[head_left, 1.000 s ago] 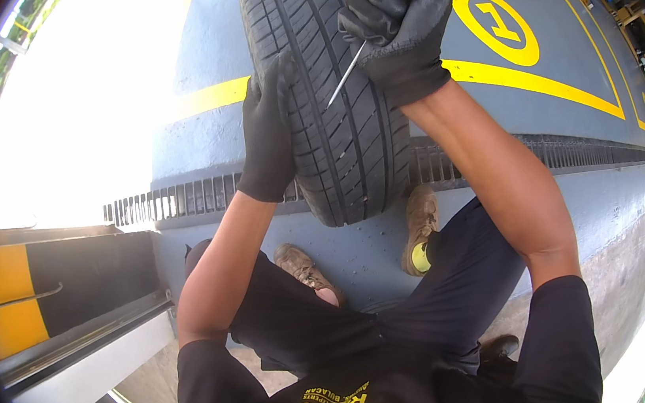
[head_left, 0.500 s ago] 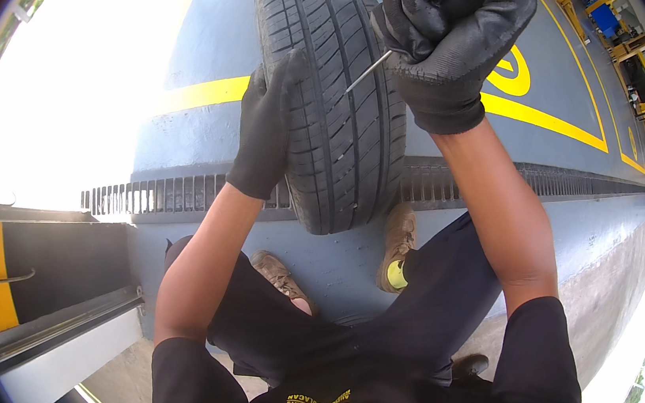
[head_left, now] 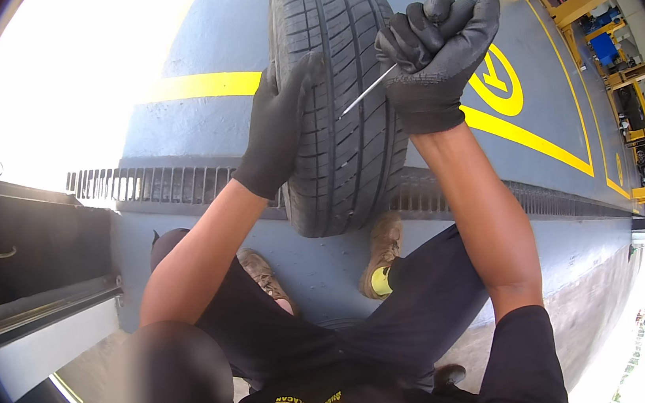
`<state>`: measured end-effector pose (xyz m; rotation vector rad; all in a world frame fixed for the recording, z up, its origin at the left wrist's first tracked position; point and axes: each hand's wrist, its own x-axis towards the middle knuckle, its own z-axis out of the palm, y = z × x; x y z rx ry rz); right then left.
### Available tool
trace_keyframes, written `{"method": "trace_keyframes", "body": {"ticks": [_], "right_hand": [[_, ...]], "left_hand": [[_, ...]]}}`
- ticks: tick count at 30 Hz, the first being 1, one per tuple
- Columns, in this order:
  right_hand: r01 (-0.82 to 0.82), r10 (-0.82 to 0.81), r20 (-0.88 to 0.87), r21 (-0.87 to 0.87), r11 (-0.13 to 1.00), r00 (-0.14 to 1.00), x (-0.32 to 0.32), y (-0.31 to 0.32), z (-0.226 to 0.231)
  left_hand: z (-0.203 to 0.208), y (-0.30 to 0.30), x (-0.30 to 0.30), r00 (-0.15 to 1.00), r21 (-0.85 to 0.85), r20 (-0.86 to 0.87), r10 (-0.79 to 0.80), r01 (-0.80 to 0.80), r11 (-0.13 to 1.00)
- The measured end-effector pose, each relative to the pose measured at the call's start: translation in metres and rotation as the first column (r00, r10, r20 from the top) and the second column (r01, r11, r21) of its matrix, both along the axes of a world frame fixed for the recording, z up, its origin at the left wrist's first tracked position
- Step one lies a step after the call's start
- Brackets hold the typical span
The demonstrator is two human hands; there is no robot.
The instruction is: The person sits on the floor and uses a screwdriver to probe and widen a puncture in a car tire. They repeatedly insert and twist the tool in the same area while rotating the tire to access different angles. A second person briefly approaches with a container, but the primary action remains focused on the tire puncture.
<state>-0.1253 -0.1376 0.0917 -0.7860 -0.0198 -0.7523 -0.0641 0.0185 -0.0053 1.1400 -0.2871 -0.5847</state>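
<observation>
A black car tire [head_left: 348, 151] stands upright on its tread in front of me, between and just beyond my shoes. In a black glove, my left hand [head_left: 282, 122] grips its left side, the thumb lying along the tread shoulder; the other fingers are mostly hidden. My gloved right hand [head_left: 433, 53] is closed in a fist at the tire's upper right. From the fist a slim, pointed metal tool [head_left: 368, 91] slants down to the left across the tread. Its tip is at the tread's middle, but whether it touches the rubber I cannot tell. The fist hides its handle.
A dark slotted drain grate [head_left: 169, 185] runs across the floor behind the tire's base. Yellow lines [head_left: 538, 141] mark the grey-blue floor. Yellow-framed racks [head_left: 619, 80] stand at the far right, and a yellow-and-black post [head_left: 1, 246] at the left. My shoes [head_left: 384, 250] are close to the tire.
My right fist has come down and left relative to the tire, with the tool's tip slightly lower on the tread. My left hand keeps its hold. The whole view has shifted slightly.
</observation>
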Motion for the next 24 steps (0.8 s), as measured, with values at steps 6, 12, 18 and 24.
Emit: {"method": "trace_keyframes", "body": {"ticks": [6, 12, 18, 24], "right_hand": [[0.008, -0.002, -0.097, 0.055, 0.998, 0.995, 0.004, 0.004, -0.006], [-0.110, 0.108, -0.062, -0.024, 0.994, 0.992, 0.005, 0.012, -0.004], [-0.167, 0.167, -0.008, -0.018, 0.986, 0.986, -0.001, -0.015, 0.024], [0.154, -0.141, 0.063, -0.349, 0.924, 0.988, -0.015, -0.001, 0.039]], "left_hand": [[0.011, 0.007, -0.004, 0.999, 0.024, 0.026, -0.021, 0.021, 1.000], [0.008, 0.003, -0.004, 0.999, -0.018, 0.040, -0.003, 0.003, 1.000], [0.013, 0.003, -0.005, 0.986, 0.004, 0.157, -0.056, 0.056, 0.998], [0.020, 0.004, -0.011, 0.995, 0.038, 0.088, -0.053, 0.050, 0.998]]}}
